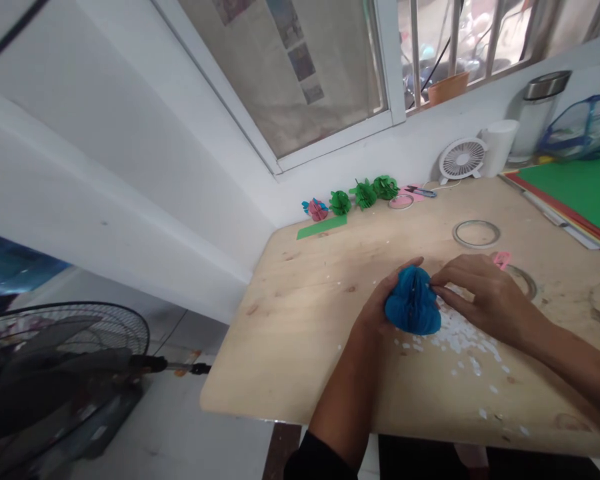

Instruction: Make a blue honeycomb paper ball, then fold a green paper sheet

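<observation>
A blue folded-paper ornament (411,308), fanned out in rounded layers, is held above the wooden table (300,320). My left hand (383,297) grips it from the left side, with its fingers partly hidden behind the paper. At the ornament's right edge, the thumb and fingers of my right hand (475,293) are pinched together; whether they hold the paper or some tiny piece is too small to tell. Many small white paper bits (465,340) lie scattered on the table below and to the right of the ornament.
Finished-looking paper ornaments, one pink and blue (316,210) and several green (365,193), line the wall beside a green strip (322,227). Tape rolls (477,246), snips (421,192), a small white fan (463,160), a bottle (537,120) and coloured paper (575,187) stand rightward. A floor fan (70,373) is left.
</observation>
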The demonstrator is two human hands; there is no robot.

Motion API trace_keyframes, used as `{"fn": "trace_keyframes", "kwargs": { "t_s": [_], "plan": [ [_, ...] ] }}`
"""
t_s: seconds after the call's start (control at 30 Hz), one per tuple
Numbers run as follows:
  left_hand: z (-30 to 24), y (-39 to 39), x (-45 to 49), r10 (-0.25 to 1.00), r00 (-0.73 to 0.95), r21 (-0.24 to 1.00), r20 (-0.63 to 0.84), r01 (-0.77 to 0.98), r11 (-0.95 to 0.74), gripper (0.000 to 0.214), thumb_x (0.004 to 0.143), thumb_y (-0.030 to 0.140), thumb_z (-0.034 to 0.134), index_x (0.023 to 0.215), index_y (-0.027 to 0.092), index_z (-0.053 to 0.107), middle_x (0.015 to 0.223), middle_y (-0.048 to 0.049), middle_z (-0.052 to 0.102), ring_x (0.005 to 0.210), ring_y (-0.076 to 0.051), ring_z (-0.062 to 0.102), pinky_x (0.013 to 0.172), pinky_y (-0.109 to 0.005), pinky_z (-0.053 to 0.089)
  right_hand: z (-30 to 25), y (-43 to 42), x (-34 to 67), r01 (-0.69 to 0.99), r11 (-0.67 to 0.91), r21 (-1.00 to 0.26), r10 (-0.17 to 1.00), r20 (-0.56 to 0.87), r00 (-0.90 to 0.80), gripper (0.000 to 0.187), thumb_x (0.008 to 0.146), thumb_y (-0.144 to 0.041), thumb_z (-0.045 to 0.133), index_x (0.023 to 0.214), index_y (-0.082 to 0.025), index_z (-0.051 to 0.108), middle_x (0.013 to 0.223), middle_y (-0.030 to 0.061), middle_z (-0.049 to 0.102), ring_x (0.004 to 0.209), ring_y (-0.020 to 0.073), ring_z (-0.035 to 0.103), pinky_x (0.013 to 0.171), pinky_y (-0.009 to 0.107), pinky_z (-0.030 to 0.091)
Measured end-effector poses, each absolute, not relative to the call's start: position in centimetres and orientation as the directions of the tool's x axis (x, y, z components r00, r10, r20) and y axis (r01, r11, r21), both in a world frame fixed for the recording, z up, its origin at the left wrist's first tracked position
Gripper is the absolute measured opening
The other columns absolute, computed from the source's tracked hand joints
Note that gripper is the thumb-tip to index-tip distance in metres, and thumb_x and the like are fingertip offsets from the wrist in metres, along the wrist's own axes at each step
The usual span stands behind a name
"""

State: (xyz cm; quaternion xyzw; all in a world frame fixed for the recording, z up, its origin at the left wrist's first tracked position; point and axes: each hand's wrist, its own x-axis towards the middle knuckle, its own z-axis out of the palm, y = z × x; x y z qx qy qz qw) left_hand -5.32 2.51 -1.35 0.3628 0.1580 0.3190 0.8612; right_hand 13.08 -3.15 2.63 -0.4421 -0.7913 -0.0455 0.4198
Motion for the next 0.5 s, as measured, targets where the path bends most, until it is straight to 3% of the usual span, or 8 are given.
{"fn": "trace_keyframes", "kwargs": {
  "t_s": [0.23, 0.33, 0.5],
  "plan": [
    [-1.54, 2.96, -5.67, 0.703, 0.711, 0.801, -0.022, -0.408, 0.438, 0.078, 0.079, 0.06, 0.068, 0.144, 0.021, 0.049, 0.094, -0.0073, 0.07, 0.082, -0.023, 0.069, 0.084, -0.041, 0.052, 2.45, -3.23, 12.7, 0.625, 0.341, -0.702, 0.897, 0.443, 0.008, 0.024, 0.094, -0.041, 0.054, 0.085, -0.022, 0.065, 0.076, 0.0016, 0.071, 0.068, 0.019, 0.068, 0.06, 0.031, 0.051],
    [-1.57, 3.1, -5.76, 0.723, 0.691, 0.827, -0.01, -0.401, 0.394, 0.082, 0.075, 0.063, 0.07, 0.143, 0.021, 0.05, 0.094, -0.0073, 0.069, 0.082, -0.023, 0.069, 0.081, -0.04, 0.053, 2.45, -3.26, 12.5, 0.599, 0.315, -0.736, 0.905, 0.423, 0.043, 0.023, 0.092, -0.042, 0.054, 0.084, -0.023, 0.064, 0.075, 0.0022, 0.071, 0.068, 0.0198, 0.068, 0.06, 0.031, 0.052],
    [-1.12, 3.12, -5.83, 0.784, 0.62, 0.887, -0.025, -0.349, 0.304, 0.085, 0.07, 0.059, 0.078, 0.139, 0.017, 0.056, 0.089, -0.0057, 0.067, 0.077, -0.019, 0.063, 0.075, -0.031, 0.051, 2.11, -3.26, 12.17, 0.647, 0.37, -0.666, 0.873, 0.488, 0.003, 0.016, 0.089, -0.034, 0.055, 0.08, -0.023, 0.062, 0.075, 0.0015, 0.069, 0.067, 0.0186, 0.067, 0.061, 0.031, 0.051]
  ]
}}
